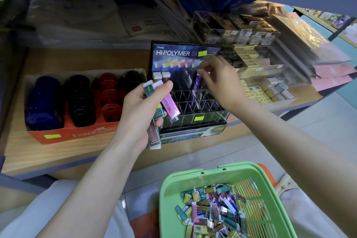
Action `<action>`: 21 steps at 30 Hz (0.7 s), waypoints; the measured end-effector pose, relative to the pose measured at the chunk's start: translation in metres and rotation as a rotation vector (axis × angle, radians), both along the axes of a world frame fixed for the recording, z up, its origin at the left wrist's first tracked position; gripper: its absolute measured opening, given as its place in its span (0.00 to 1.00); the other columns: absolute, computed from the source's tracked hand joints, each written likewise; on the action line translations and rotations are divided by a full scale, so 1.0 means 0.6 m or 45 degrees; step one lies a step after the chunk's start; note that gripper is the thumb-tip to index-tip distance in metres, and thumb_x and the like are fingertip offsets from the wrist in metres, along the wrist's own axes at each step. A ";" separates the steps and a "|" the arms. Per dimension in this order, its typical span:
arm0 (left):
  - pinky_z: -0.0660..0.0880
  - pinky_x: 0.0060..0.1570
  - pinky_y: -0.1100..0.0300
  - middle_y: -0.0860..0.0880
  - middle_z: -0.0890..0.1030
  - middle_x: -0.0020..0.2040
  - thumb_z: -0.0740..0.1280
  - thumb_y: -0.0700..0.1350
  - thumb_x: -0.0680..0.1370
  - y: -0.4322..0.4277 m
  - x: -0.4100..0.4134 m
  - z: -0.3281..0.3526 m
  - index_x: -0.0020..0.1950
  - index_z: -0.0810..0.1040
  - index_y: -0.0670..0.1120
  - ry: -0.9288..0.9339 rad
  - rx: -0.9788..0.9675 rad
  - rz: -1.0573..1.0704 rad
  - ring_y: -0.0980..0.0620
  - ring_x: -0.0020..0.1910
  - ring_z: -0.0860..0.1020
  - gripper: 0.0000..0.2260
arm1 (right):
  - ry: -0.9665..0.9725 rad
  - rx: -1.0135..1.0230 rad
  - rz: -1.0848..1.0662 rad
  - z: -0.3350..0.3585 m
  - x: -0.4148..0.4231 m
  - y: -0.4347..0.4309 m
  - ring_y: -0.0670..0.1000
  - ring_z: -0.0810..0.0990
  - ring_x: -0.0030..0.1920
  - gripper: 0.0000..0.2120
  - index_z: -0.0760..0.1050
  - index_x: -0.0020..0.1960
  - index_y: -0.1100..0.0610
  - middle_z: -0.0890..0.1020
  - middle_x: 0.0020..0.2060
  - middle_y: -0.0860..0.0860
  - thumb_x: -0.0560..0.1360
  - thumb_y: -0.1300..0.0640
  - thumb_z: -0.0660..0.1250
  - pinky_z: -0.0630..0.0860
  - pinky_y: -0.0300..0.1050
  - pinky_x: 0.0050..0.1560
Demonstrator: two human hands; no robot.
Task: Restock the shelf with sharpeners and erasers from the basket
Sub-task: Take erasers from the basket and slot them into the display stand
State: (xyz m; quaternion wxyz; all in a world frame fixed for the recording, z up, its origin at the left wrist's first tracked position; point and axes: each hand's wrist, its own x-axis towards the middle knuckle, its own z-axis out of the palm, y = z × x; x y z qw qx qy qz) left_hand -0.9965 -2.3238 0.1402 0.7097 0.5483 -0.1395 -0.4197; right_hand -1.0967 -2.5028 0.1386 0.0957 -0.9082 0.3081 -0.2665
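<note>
The slim erasers (170, 106) wear shiny, many-coloured sleeves.

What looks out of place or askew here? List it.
Nothing is damaged or spilled. The Pentel eraser display is mostly empty slots. Two erasers stand at its top left, and the right hand pinches a purple eraser into one. The left hand grips a fanned bunch of erasers; others lie jumbled in the green basket.
</note>
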 end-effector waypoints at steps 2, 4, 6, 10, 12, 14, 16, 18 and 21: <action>0.62 0.18 0.67 0.54 0.73 0.27 0.71 0.47 0.74 -0.003 -0.005 0.000 0.41 0.77 0.49 -0.007 -0.008 -0.004 0.59 0.22 0.68 0.05 | -0.044 0.349 0.081 0.015 -0.013 0.048 0.45 0.75 0.34 0.10 0.76 0.46 0.57 0.79 0.38 0.49 0.79 0.51 0.63 0.70 0.34 0.36; 0.61 0.18 0.67 0.53 0.73 0.27 0.71 0.46 0.74 -0.006 -0.013 0.001 0.42 0.77 0.48 -0.020 -0.022 -0.005 0.59 0.21 0.68 0.05 | 0.010 0.691 0.193 0.023 -0.030 0.098 0.49 0.79 0.36 0.11 0.77 0.44 0.55 0.82 0.37 0.50 0.77 0.47 0.63 0.75 0.39 0.40; 0.61 0.18 0.67 0.51 0.73 0.29 0.71 0.47 0.74 -0.009 -0.022 -0.001 0.42 0.77 0.47 -0.055 -0.023 -0.013 0.58 0.22 0.68 0.06 | 0.015 0.970 0.278 0.021 -0.046 0.132 0.47 0.81 0.37 0.09 0.78 0.44 0.53 0.82 0.37 0.49 0.75 0.48 0.66 0.77 0.40 0.40; 0.62 0.19 0.65 0.47 0.76 0.33 0.71 0.52 0.73 -0.015 -0.043 -0.006 0.42 0.77 0.45 -0.150 0.009 -0.041 0.53 0.25 0.68 0.10 | -0.154 1.248 0.262 0.011 -0.068 0.156 0.47 0.83 0.37 0.03 0.76 0.45 0.54 0.82 0.39 0.51 0.77 0.58 0.66 0.78 0.38 0.37; 0.63 0.20 0.66 0.47 0.76 0.32 0.70 0.52 0.74 -0.017 -0.052 -0.007 0.43 0.77 0.44 -0.162 -0.014 -0.066 0.54 0.25 0.68 0.11 | -0.220 1.268 0.231 0.006 -0.076 0.162 0.50 0.83 0.40 0.02 0.75 0.46 0.55 0.82 0.42 0.56 0.78 0.60 0.64 0.80 0.41 0.41; 0.63 0.19 0.67 0.48 0.75 0.32 0.69 0.51 0.74 -0.016 -0.059 -0.006 0.42 0.77 0.45 -0.129 -0.069 -0.107 0.55 0.23 0.67 0.10 | -0.274 1.253 0.205 0.002 -0.082 0.167 0.52 0.83 0.41 0.03 0.74 0.47 0.56 0.80 0.43 0.58 0.79 0.61 0.63 0.81 0.43 0.43; 0.63 0.19 0.67 0.49 0.74 0.31 0.69 0.48 0.75 -0.014 -0.064 -0.005 0.43 0.78 0.45 -0.106 -0.087 -0.158 0.57 0.23 0.66 0.07 | -0.351 1.260 0.191 0.000 -0.087 0.169 0.50 0.83 0.40 0.03 0.73 0.48 0.57 0.80 0.41 0.57 0.79 0.61 0.61 0.81 0.42 0.43; 0.62 0.19 0.67 0.50 0.75 0.31 0.69 0.44 0.76 -0.012 -0.067 -0.006 0.46 0.79 0.44 -0.146 -0.049 -0.196 0.58 0.24 0.68 0.03 | -0.412 1.281 0.177 0.001 -0.090 0.169 0.48 0.82 0.38 0.03 0.73 0.49 0.57 0.80 0.38 0.53 0.79 0.61 0.61 0.80 0.40 0.42; 0.62 0.19 0.68 0.52 0.78 0.31 0.68 0.41 0.76 -0.008 -0.069 -0.005 0.46 0.79 0.44 -0.203 -0.029 -0.227 0.59 0.24 0.71 0.01 | -0.425 1.317 0.178 0.004 -0.095 0.169 0.48 0.83 0.37 0.04 0.73 0.51 0.60 0.80 0.30 0.45 0.79 0.60 0.61 0.80 0.39 0.40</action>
